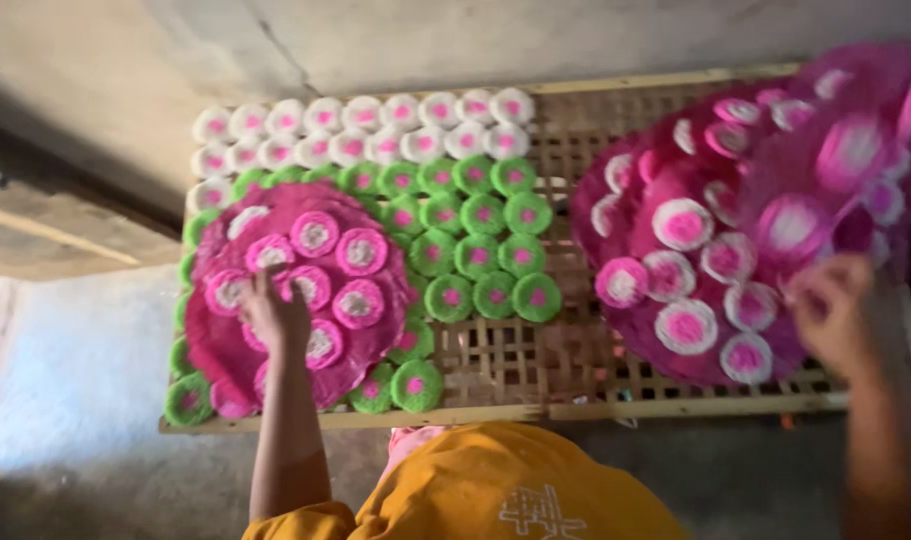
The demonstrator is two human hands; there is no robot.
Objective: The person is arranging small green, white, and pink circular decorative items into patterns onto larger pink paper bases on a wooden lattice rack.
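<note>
A bamboo lattice rack (535, 365) holds rows of round white discs (375, 115) and green discs (475, 255), each with a pink centre. On its left side lies a round pink tray (215, 350) carrying pink discs with white centres (360, 250). My left hand (273, 318) rests on this tray, fingertips pinched on one pink disc. On the right, a tilted pile of pink trays (765, 170) bears white-and-pink discs (683, 225). My right hand (833, 312) is blurred at the pile's lower right edge, fingers curled; I cannot tell what it grips.
An orange garment (495, 485) fills the bottom centre, below the rack's front rail (455, 412). A grey wall (475, 40) runs behind the rack. A wooden ledge (55, 235) lies to the left, over a grey floor (75, 400).
</note>
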